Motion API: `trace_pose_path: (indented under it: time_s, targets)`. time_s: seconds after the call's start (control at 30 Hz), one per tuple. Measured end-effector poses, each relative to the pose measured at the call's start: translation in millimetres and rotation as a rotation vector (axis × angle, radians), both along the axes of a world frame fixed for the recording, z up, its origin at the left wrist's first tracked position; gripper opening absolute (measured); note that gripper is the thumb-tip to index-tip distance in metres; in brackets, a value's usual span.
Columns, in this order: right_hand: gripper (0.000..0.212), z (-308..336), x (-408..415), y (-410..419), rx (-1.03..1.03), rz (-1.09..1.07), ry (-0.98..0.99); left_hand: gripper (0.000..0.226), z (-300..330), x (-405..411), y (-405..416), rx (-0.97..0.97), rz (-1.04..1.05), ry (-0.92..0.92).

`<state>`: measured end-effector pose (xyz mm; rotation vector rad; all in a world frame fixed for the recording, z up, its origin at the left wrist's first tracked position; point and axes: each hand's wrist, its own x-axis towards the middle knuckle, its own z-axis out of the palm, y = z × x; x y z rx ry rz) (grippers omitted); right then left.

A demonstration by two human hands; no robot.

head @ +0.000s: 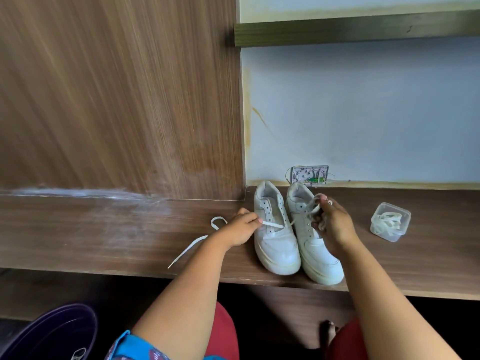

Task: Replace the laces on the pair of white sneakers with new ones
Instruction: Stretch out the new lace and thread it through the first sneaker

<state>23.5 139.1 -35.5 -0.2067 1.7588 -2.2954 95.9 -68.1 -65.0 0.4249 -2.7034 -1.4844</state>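
Two white sneakers stand side by side on a brown wooden shelf, toes toward me. The left sneaker has bare upper eyelets. A white lace runs from its lower eyelets under my left hand and trails left across the shelf. That hand pinches the lace just beside the shoe. My right hand hovers over the right sneaker and grips a bunched white lace. A clear plastic box holding more white laces sits to the right.
A wood-grain panel rises behind the shelf on the left, a pale wall on the right. A small open wiring box sits on the wall behind the sneakers. A purple tub stands on the floor at lower left.
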Motion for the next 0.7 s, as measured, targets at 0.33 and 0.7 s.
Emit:
trace_pose_path:
  time_s: [0.33,0.7]
  targets:
    - [0.025,9.1,12.7,-1.6,-0.145,0.042,-0.103,0.028,68.5,37.6,-35.8,0.477,0.345,0.428]
    - [0.033,20.1,21.1,-7.6,0.231,-0.051,0.428,0.032,89.2,46.0,-10.0,0.416,0.300,0.362]
